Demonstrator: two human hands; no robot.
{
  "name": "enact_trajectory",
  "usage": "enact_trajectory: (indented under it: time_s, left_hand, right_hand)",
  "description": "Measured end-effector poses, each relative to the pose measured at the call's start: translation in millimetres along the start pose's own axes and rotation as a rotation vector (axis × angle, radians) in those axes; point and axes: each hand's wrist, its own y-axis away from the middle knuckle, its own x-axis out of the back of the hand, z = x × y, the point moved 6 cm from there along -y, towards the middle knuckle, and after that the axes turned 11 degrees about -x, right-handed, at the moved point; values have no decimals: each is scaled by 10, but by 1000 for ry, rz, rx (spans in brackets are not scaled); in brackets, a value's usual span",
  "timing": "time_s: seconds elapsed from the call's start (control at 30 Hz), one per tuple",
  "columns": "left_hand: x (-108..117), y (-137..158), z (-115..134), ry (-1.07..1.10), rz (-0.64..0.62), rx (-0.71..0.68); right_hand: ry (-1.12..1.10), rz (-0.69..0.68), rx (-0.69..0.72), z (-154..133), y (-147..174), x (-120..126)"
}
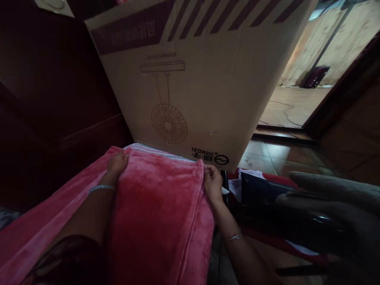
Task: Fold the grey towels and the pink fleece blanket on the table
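Note:
A pink plush blanket [160,206] lies spread in front of me, partly folded over itself, its far edge near a large cardboard box. My left hand [118,162] is closed on the blanket at its far left part. At the far right corner, the fingers of my right hand [213,181] pinch the blanket's edge. Just beyond the far edge shows a strip of white and blue striped cloth [160,152], mostly covered by the blanket.
The cardboard box [231,91], printed with a fan drawing, stands upright across the back. Dark red furniture [56,99] is at left. To the right are a black chair-like frame [308,221] with clothes, a tiled floor [279,152] and a doorway with a cable [286,107].

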Motion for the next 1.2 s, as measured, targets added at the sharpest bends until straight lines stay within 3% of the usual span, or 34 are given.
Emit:
enact_trajectory:
  time_s: [0.1,0.2,0.33,0.43,0.53,0.77,0.97,1.07,1.2]
  left_hand:
    - [171,96,163,53,33,-125]
    - [223,311,503,86,15,-277]
    - [-1,882,1195,171,-94,-535]
    - [-239,1412,1756,276,-217,-819]
    - [-428,1730,2048,201,-294,-932]
    - [-554,1758,2083,86,-302,-958]
    - [-345,1870,2063,186,-371,-893]
    - [-65,2213,1833,211,-351,-813]
    - [430,3041,1355,185,-296,-699]
  right_hand:
    - [-8,-11,-41,2,-8,-23]
    - [-12,-65,-114,5,-48,-36]
    - [15,-102,-150,-57,-107,-11]
    - [59,-122,-167,-96,-144,3]
    - [109,-145,-193,-85,-178,-1]
    - [241,-163,-206,-53,-192,8]
    - [501,-177,-171,-105,-193,20]
    - [624,-183,-142,-43,-233,25]
    - [724,-211,-27,100,-300,33]
